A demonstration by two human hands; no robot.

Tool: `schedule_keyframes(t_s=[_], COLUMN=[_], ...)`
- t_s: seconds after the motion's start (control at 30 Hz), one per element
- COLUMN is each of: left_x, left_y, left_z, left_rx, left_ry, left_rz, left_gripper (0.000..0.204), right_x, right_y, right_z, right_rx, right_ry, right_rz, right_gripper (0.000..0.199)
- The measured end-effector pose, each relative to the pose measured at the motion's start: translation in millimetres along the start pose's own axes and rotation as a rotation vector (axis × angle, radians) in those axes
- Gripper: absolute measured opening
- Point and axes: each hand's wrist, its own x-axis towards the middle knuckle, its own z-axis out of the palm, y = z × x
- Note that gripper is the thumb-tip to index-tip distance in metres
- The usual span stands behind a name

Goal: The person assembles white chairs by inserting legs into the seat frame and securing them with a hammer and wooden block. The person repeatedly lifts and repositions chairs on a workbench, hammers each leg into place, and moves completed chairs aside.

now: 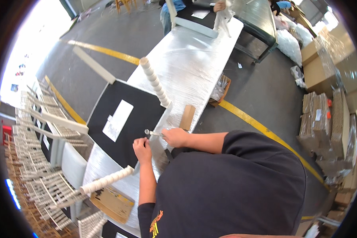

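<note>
An upturned chair (139, 104) lies on the table, its black underside facing up and its cream legs raised. Two of those legs are ringed turned ones, a far leg (154, 81) and a near leg (107, 180). My right hand (175, 137) grips the pale handle of what looks like a small hammer (154, 133), its metal head over the seat's near edge. Just left of that head, my left hand (142, 149) is closed at the same edge, fingertips pinched. Whatever lies between those fingertips is too small to make out. White papers (118, 120) rest on the black underside.
Shiny film covers the long table (182, 59). On it lie a small cardboard piece (187, 117) and an open carton (113, 204). Many chairs (47, 178) crowd the left. Beyond, a person (178, 6) stands by another upturned chair (196, 22). Cardboard stacks (321, 119) line the right.
</note>
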Motion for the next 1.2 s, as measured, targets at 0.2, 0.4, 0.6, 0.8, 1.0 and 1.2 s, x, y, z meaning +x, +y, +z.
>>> schedule_keyframes(t_s=[0.2, 0.4, 0.6, 0.8, 1.0, 1.2], left_x=[-2.4, -2.1, -7.0, -9.9, 21.3, 43.3], left_y=[6.7, 6.9, -19.0, -21.8, -20.5, -19.4], left_z=[-8.1, -17.8, -37.6, -38.3, -38.1, -34.8], left_rx=[-0.03, -0.162, -0.002, 0.142, 0.265, 0.406], left_ry=[-0.01, 0.015, 0.173, 0.154, -0.009, -0.179], left_rz=[-0.033, -0.103, -0.231, -0.482, -0.535, -0.411], left_gripper=[0.014, 0.01, 0.016, 0.024, 0.025, 0.018], right_x=[-20.3, -18.2, 4.1, -3.6, -7.4, 0.9], right_y=[34.4, 79.5, 76.2, 85.4, 96.9, 85.6], right_z=[-4.5, 33.2, 55.4, 50.0, 44.3, 35.7], right_rx=[-0.064, -0.255, -0.362, -0.243, -0.18, -0.121], right_ry=[-0.127, -0.394, -0.147, -0.196, -0.246, -0.249], right_rz=[-0.062, 0.037, -0.187, -0.16, -0.153, -0.008], right_gripper=[0.03, 0.03, 0.022, 0.027, 0.029, 0.027])
